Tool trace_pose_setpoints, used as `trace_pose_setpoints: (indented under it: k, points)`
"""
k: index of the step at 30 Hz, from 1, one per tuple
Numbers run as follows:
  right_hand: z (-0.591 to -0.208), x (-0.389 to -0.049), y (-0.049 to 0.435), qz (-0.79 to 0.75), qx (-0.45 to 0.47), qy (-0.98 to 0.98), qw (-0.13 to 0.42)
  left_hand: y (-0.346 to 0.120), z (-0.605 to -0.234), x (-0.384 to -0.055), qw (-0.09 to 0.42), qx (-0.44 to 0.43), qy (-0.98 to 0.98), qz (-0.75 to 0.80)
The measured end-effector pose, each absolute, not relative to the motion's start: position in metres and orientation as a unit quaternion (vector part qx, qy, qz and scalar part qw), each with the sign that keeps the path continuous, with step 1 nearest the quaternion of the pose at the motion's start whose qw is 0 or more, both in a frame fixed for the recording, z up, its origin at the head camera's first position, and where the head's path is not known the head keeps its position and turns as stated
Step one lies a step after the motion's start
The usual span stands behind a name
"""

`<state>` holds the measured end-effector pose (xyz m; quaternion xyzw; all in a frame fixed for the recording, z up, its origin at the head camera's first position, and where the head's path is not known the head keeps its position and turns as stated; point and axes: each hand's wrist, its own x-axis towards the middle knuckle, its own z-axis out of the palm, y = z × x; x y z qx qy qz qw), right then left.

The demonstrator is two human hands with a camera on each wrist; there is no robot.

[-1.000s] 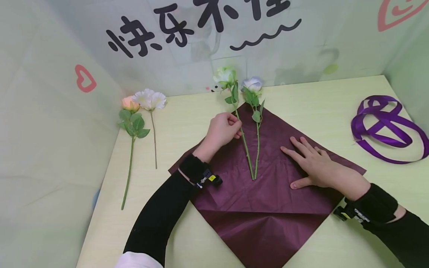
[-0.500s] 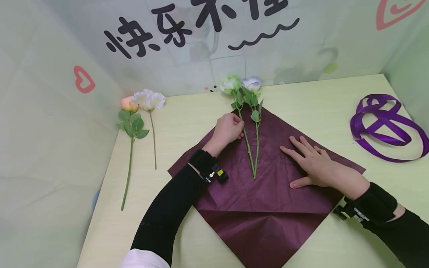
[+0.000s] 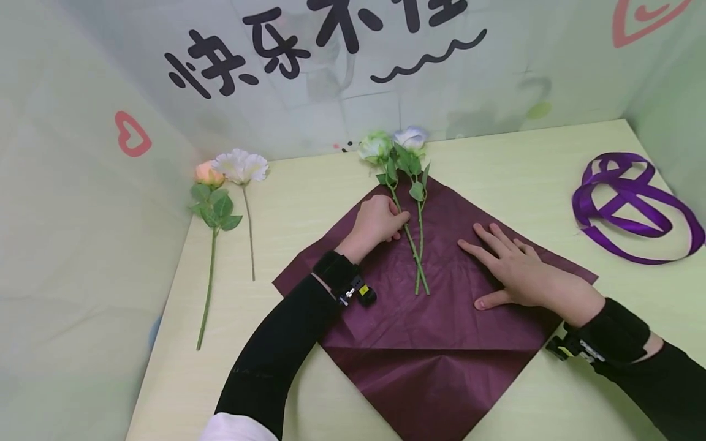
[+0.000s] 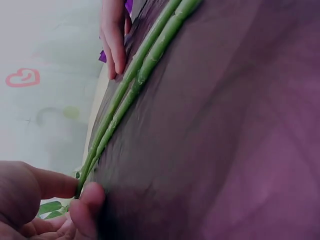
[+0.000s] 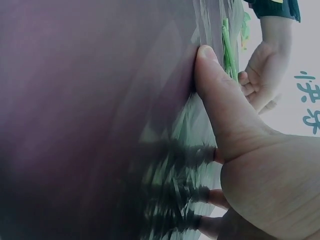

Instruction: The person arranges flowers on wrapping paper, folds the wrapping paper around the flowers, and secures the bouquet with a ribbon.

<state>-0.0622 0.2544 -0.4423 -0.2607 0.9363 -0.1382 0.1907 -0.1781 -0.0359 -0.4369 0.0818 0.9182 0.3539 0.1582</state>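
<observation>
My left hand [image 3: 377, 222] pinches the stem of a pale green-white artificial rose [image 3: 376, 147] between thumb and fingertips. That stem lies across the stem of a lilac-white rose [image 3: 410, 139], and the two cross near their lower ends. Both flowers lie on a dark purple wrapping sheet [image 3: 436, 324], their heads past its far corner. In the left wrist view the two green stems [image 4: 131, 80] run close together from the pinching fingers. My right hand [image 3: 513, 269] rests with fingers spread on the right part of the sheet; its thumb [image 5: 220, 85] lies along the paper in the right wrist view.
A peach rose [image 3: 209, 174] and a white ruffled flower [image 3: 241, 166] lie on the pale table [image 3: 182, 392] at left. A loosely coiled purple ribbon [image 3: 623, 196] lies at the right. Printed walls stand behind and on both sides. The sheet's near part has a horizontal fold.
My left hand has shifted right and slightly nearer with the green-white rose. Its stem has swung over to cross the lilac-white rose's stem. The right hand has stayed in place on the sheet.
</observation>
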Motion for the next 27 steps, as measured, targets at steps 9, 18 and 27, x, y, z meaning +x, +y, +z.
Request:
trace_pose_setpoints:
  k: [9,18,27]
  points:
    - [-0.441,-0.063,0.254,-0.135,-0.261,0.936,0.192,-0.036,-0.443,-0.179,0.143,0.082,0.915,0.368]
    - [-0.442,-0.063,0.253,-0.133,-0.261,0.937,0.192,-0.04,-0.457,-0.186,0.145,0.098,0.918,0.355]
    - [-0.442,-0.062,0.253,-0.134,-0.26,0.937,0.19,-0.051,-0.434,-0.18,0.153,0.095,0.925,0.334]
